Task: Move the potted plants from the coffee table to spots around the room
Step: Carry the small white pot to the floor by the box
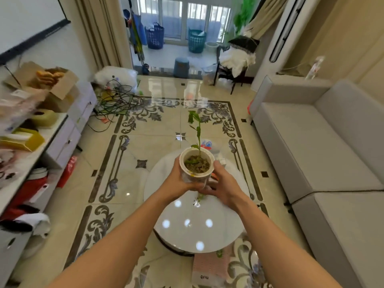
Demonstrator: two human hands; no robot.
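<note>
A white potted plant [196, 163] with brown soil and one thin green stem is held up above the round white coffee table [187, 231]. My left hand [176, 180] wraps the pot's left side and bottom. Against the pot's right side and base presses my right hand [222, 188]. Both hands grip it together, and the pot stays upright. Its stem rises to leaves at about the middle of the view. A small green sprig shows under the hands on the table top.
A grey sofa [324, 154] runs along the right. A cluttered white cabinet [56, 129] with boxes lines the left wall. Tangled cables [118, 102] lie on the tiled floor. Baskets [154, 36] and a stool [181, 67] stand by the balcony. A pink box [209, 267] sits below the table.
</note>
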